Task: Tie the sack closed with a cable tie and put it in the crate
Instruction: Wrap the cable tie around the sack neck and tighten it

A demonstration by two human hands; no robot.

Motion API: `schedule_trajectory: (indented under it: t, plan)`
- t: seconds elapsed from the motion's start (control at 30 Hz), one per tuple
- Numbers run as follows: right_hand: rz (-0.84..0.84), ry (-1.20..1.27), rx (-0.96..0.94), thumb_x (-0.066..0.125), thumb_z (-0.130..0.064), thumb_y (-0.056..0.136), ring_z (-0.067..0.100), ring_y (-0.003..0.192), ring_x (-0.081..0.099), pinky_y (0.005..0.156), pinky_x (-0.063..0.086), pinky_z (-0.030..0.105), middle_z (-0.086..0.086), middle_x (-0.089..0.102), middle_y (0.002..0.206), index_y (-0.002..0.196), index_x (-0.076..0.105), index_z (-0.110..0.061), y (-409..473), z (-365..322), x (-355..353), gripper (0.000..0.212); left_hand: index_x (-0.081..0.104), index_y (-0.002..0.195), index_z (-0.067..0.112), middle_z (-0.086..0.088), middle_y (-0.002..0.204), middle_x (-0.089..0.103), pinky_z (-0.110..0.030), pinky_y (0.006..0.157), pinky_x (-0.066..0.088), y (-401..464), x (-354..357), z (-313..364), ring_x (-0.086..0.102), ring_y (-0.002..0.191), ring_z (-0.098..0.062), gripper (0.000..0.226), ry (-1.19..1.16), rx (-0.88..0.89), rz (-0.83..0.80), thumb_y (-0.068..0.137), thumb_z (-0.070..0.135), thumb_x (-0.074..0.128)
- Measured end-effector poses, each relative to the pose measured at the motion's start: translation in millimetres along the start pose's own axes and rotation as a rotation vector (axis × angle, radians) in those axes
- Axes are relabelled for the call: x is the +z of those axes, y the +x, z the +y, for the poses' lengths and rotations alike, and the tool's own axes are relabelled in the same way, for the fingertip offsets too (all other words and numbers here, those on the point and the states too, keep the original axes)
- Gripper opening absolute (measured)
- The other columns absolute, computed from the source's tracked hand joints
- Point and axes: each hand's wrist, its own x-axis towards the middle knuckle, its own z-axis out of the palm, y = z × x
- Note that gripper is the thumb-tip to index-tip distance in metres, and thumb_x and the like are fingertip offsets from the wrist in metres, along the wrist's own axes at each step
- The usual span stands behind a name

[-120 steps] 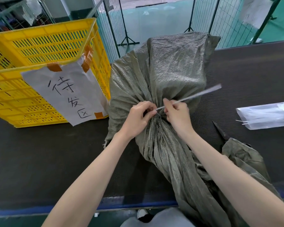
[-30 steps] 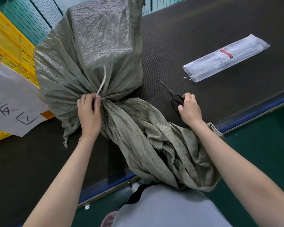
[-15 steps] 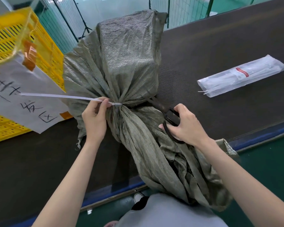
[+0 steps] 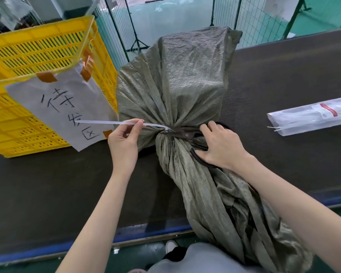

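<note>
A grey-green woven sack (image 4: pixel 185 81) stands on the dark belt, its neck cinched by a white cable tie (image 4: pixel 98 122). The tie's long tail sticks out level to the left. My left hand (image 4: pixel 124 140) pinches that tail between thumb and fingers, holding it taut. My right hand (image 4: pixel 220 144) grips black scissors (image 4: pixel 182 133) by the handles. Their blades lie across the sack's neck with the tips at the tie, close to its lock. The yellow crate (image 4: pixel 47 46) stands to the left of the sack.
A paper sign with handwriting (image 4: pixel 67 107) is taped to the crate's near corner. A clear packet of cable ties (image 4: pixel 313 117) lies on the belt at the right. The belt's blue front edge (image 4: pixel 47 251) runs below my arms. Wire fencing stands behind.
My right hand picked the scissors up from the belt and brought the blades to the tie at the sack's neck. My left hand pulled the tail out to the left.
</note>
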Motion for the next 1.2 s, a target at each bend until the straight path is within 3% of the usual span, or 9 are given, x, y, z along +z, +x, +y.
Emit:
schedule_trajectory:
  t: [0.23, 0.33, 0.47, 0.63, 0.8, 1.07, 1.2]
  plan:
    - [0.011, -0.091, -0.111, 0.066, -0.05, 0.072, 0.034, 0.076, 0.063, 0.059, 0.051, 0.039, 0.014, 0.059, 0.089, 0.096, 0.054, -0.007, 22.0, 0.2, 3.7, 0.051, 0.073, 0.088, 0.007, -0.001, 0.081, 0.072, -0.018, 0.075, 0.049, -8.8, -9.2, 5.3, 0.066, 0.079, -0.005, 0.007, -0.098, -0.053, 0.026, 0.087, 0.008, 0.066]
    - [-0.009, -0.127, -0.139, 0.065, -0.051, 0.073, 0.034, 0.076, 0.062, 0.06, 0.051, 0.04, 0.014, 0.058, 0.089, 0.094, 0.053, -0.008, 28.8, -0.2, 5.3, 0.05, 0.073, 0.085, 0.01, 0.008, 0.074, 0.072, -0.016, 0.07, 0.048, -12.8, -8.9, 4.6, 0.062, 0.071, 0.0, 0.007, -0.124, -0.083, 0.029, 0.087, 0.007, 0.066]
    - [-0.013, -0.158, -0.184, 0.06, -0.054, 0.075, 0.033, 0.073, 0.062, 0.054, 0.05, 0.039, 0.012, 0.06, 0.085, 0.092, 0.054, -0.007, 33.6, 0.3, 6.0, 0.05, 0.073, 0.086, 0.011, 0.004, 0.077, 0.071, -0.014, 0.066, 0.047, -14.8, -10.0, 3.2, 0.06, 0.068, 0.001, 0.008, -0.13, -0.082, 0.028, 0.088, 0.008, 0.065]
    - [-0.006, -0.187, -0.241, 0.047, -0.057, 0.077, 0.031, 0.067, 0.063, 0.043, 0.037, 0.03, 0.012, 0.062, 0.077, 0.086, 0.056, -0.005, 32.9, 1.3, 6.6, 0.053, 0.073, 0.086, 0.014, 0.011, 0.073, 0.073, -0.013, 0.068, 0.047, -14.2, -13.6, 0.1, 0.063, 0.073, 0.002, 0.011, -0.135, -0.089, 0.021, 0.089, 0.009, 0.064]
    - [0.033, -0.203, -0.255, 0.049, -0.054, 0.079, 0.029, 0.055, 0.062, 0.04, 0.025, 0.024, 0.011, 0.061, 0.067, 0.076, 0.054, -0.005, 28.5, 3.9, 10.1, 0.05, 0.072, 0.08, 0.017, 0.008, 0.074, 0.072, -0.012, 0.069, 0.047, -17.6, -13.4, 0.4, 0.064, 0.072, 0.001, 0.015, -0.174, -0.102, 0.023, 0.087, 0.006, 0.065]
    - [0.118, -0.165, -0.252, 0.034, -0.051, 0.084, 0.025, 0.033, 0.052, 0.038, 0.02, 0.02, 0.008, 0.056, 0.052, 0.069, 0.053, -0.005, 20.8, 4.1, 16.3, 0.052, 0.071, 0.088, 0.01, 0.009, 0.069, 0.072, -0.013, 0.065, 0.046, -18.2, -12.9, -0.6, 0.06, 0.066, 0.001, 0.008, -0.209, -0.135, 0.045, 0.09, 0.008, 0.063]
    - [0.141, -0.136, -0.244, 0.034, -0.051, 0.083, 0.026, 0.033, 0.053, 0.037, 0.02, 0.021, 0.009, 0.056, 0.053, 0.068, 0.052, -0.004, 17.3, 3.6, 16.0, 0.052, 0.069, 0.092, 0.01, 0.009, 0.07, 0.073, -0.012, 0.065, 0.046, -18.2, -17.6, -2.6, 0.06, 0.066, 0.002, 0.009, -0.234, -0.154, 0.074, 0.091, 0.01, 0.061]
